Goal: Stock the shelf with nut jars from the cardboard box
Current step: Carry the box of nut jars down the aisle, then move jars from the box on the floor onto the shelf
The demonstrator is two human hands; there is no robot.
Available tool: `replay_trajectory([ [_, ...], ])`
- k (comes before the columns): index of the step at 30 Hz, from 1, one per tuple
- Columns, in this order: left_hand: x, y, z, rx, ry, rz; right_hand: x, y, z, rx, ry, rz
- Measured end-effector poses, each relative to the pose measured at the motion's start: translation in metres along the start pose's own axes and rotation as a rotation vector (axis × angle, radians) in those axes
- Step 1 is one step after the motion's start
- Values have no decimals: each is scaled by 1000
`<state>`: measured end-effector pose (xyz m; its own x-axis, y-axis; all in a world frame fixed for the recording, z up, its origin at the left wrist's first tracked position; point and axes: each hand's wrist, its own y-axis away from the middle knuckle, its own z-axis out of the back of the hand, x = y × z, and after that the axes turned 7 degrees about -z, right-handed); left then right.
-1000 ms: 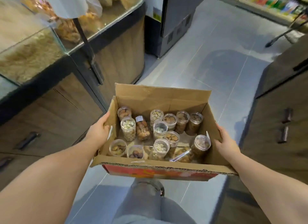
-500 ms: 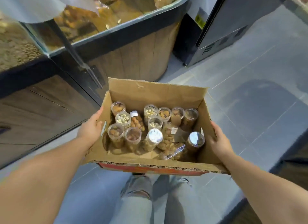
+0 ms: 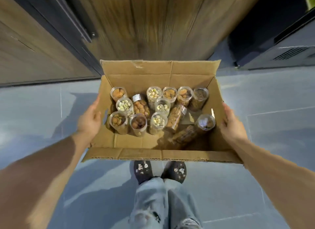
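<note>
Nut jars (image 3: 157, 110): over a dozen clear tubs, all inside the cardboard box (image 3: 141, 154), most upright toward its far wall and left side; one (image 3: 175, 118) leaning, one (image 3: 183, 136) lying flat near the right front corner. Box: open-topped, flaps out, carried level above the tiled floor (image 3: 42, 109), no shelf in sight, so stocking not begun. Left hand (image 3: 88, 121): closed on the box's left wall, thumb over the rim. Right hand (image 3: 232, 124): pressed flat to the right wall; fingers beneath, cannot tell. Risks, as judged: a tilt would send loose jars rolling and topple the upright ones; thin walls may buckle; shoes (image 3: 158, 170) just below any drop.
</note>
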<state>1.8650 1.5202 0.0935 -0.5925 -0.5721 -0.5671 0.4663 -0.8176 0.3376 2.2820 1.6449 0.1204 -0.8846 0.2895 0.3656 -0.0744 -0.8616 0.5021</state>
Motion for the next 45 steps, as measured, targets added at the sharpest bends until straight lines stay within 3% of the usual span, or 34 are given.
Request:
replay_trajectory([
  [8, 78, -55, -110, -19, 94, 166, -38, -107, -117, -28, 69, 48],
  [14, 115, -46, -155, -34, -133, 139, -60, -118, -162, 12, 120, 35],
  [17, 127, -24, -163, 40, -185, 140, -73, -113, -172, 36, 137, 2],
  [20, 129, -18, -159, 55, -220, 106, -77, -109, -175, -29, 161, -11],
  [22, 122, -23, -154, -2, -330, -44, -68, -105, -179, -126, 239, 87],
  [24, 110, -33, -152, 49, -399, -191, -46, -100, -187, -156, 283, 305],
  [27, 88, -49, -157, 247, -485, -293, -6, -99, -209, 54, 341, 619],
  [29, 75, -63, -167, 362, -532, -225, 19, -93, -232, 313, 417, 579],
  [31, 65, -79, -180, 473, -607, -91, 37, -86, -258, 428, 468, 474],
  [35, 64, -95, -203, 579, -788, 17, 47, -77, -294, 413, 646, 352],
  [41, 86, -91, -222, 432, -659, 69, 32, -71, -320, 367, 510, 235],
  [45, 97, -80, -223, 356, -621, -1, 21, -66, -328, 337, 545, 222],
])
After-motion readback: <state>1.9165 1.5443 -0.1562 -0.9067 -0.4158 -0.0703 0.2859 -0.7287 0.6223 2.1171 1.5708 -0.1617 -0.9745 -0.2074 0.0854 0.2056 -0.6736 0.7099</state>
